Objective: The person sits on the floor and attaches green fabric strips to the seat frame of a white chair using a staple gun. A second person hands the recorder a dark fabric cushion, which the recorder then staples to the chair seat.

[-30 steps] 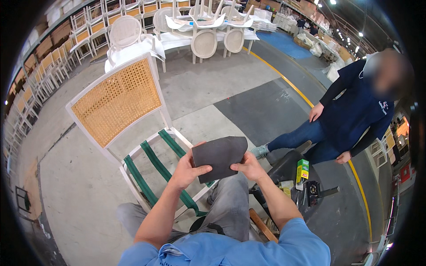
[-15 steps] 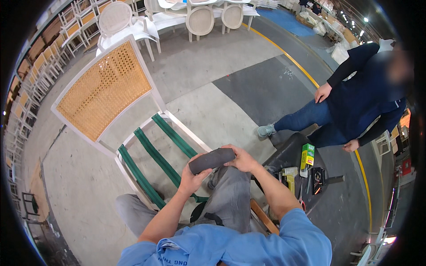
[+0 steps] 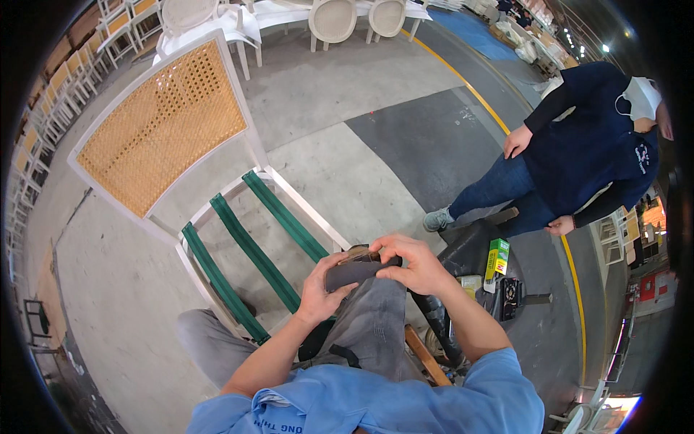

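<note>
Above my lap, a dark grey sheet that looks like sandpaper [image 3: 350,273] curves around a brown piece inside it, whose kind I cannot make out. My left hand [image 3: 318,291] is closed on its left end, thumb along the near side. My right hand [image 3: 418,266] pinches the right end, its fingers bent over the top edge. Beyond my hands stands a white-framed chair [image 3: 318,210] with a woven cane back [image 3: 163,126]. Three green straps [image 3: 249,249] cross its open seat.
At my right is a black stool-like surface [image 3: 470,253] with a green and yellow box [image 3: 497,259] and a black case [image 3: 510,295]. A co-worker [image 3: 578,159] stands beyond it. White chairs [image 3: 334,22] line the back; a wooden bar [image 3: 426,354] lies by my right leg.
My right fingers have shifted over the roll's top, and a brown part now shows inside the grey sheet. The view has moved a little; the co-worker's head has turned.
</note>
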{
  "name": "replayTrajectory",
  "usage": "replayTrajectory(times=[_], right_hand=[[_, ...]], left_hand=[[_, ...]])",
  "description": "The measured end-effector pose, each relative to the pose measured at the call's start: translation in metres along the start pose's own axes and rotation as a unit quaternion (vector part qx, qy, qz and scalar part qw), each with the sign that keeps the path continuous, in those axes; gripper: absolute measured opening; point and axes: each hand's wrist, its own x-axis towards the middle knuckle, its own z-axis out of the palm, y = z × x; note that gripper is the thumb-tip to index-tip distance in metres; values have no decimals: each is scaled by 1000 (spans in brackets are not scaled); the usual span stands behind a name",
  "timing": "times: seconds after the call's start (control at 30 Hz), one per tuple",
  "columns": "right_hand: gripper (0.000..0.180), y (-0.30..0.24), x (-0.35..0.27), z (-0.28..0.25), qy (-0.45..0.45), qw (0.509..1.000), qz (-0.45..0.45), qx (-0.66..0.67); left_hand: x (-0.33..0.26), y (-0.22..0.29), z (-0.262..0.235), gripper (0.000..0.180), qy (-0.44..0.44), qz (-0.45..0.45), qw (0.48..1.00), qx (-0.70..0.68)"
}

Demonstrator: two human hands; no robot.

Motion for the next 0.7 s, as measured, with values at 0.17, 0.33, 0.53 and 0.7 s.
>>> replayTrajectory(times=[0.17, 0.33, 0.53, 0.7], right_hand=[[24, 9, -9, 0, -27, 998, -53, 37], [18, 22, 4, 6, -21, 990, 67, 122], [17, 28, 24, 22, 4, 979, 135, 155], [16, 28, 32, 21, -10, 974, 155, 165]], left_hand=[[-3, -4, 0, 66, -11, 39, 999, -8], [4, -5, -7, 71, -38, 16, 999, -28], [5, -5, -14, 69, -56, -33, 995, -72], [7, 7, -20, 52, -67, -83, 972, -211]])
